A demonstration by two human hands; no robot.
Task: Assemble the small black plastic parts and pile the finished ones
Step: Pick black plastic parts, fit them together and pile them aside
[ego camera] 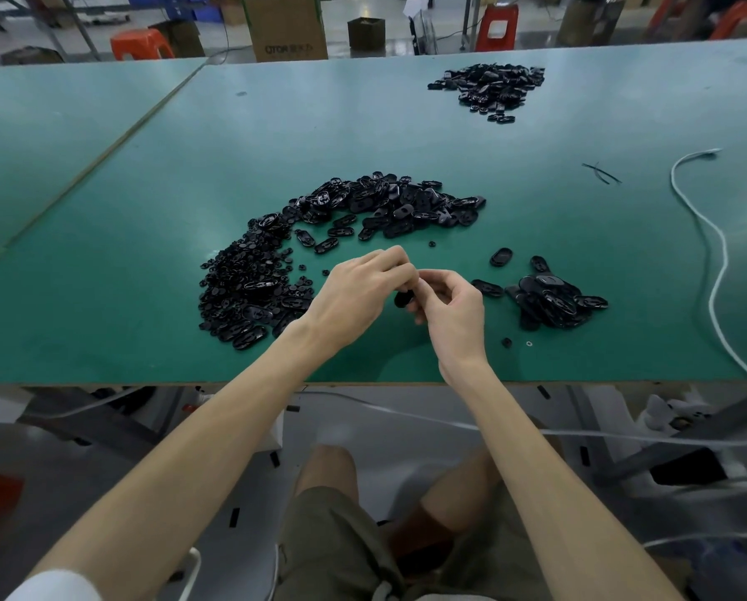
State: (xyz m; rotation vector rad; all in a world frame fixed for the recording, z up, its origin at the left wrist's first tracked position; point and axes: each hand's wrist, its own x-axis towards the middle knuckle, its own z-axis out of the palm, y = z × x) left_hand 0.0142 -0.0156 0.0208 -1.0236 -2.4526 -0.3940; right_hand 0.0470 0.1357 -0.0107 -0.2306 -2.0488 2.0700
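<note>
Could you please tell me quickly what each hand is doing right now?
Left hand: fingers curled, pinching the small black part.
Right hand: fingers curled, holding the same part.

left: parts heap [250, 292] | right: small pile [553, 301] | between: bare mat [406, 349]

You had three heaps of black parts on the bench [102, 253]: a large heap [380, 206], a small heap [553, 299] and a far heap [488, 86]. Your left hand [354, 292] and right hand [452, 310] held one part [403, 299], and one white cable [724, 253] lay alongside.
</note>
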